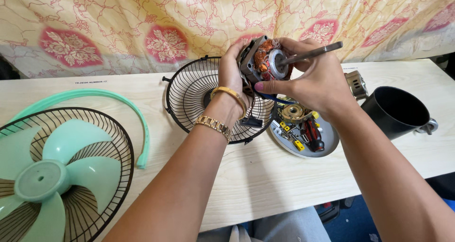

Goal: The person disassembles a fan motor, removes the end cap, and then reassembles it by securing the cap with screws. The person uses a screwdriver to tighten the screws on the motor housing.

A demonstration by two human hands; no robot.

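Note:
Both my hands hold a fan motor [264,61] up above the table, its copper windings and metal shaft [313,53] facing me. My left hand [231,76], with gold bracelets on the wrist, grips the motor's left side. My right hand [315,83] holds its right side, thumb under the motor, shaft sticking out past the fingers. Under the hands stands a black wire fan guard [192,97] with a dark wire hanging from the motor.
A grey plate [328,140] holds a brass part, a red-handled tool and small yellow pieces. A black cylinder housing [395,112] lies at the right. At the left sit a green fan blade [45,175] in a black guard [121,147] and a green ring [142,128].

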